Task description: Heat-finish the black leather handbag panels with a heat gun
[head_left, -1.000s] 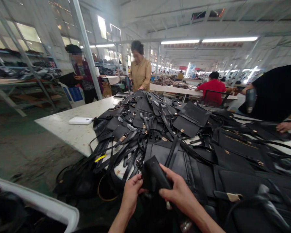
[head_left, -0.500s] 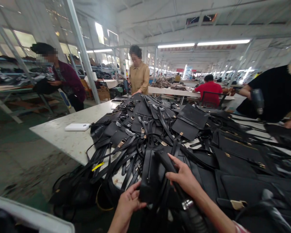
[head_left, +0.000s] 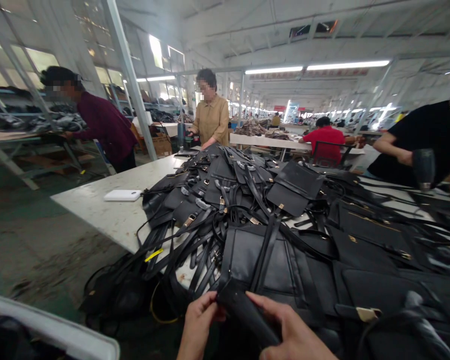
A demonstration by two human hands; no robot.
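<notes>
The left hand (head_left: 200,317) and right hand (head_left: 290,325) are both bare, with slim fingers and bare left wrist.

Single head-worn view, facing forward and down, hands close below.

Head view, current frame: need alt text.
A left hand and right hand hold a black item at a white table heaped with black bags. A white device lies left of the heap; co-workers are beyond.
</notes>
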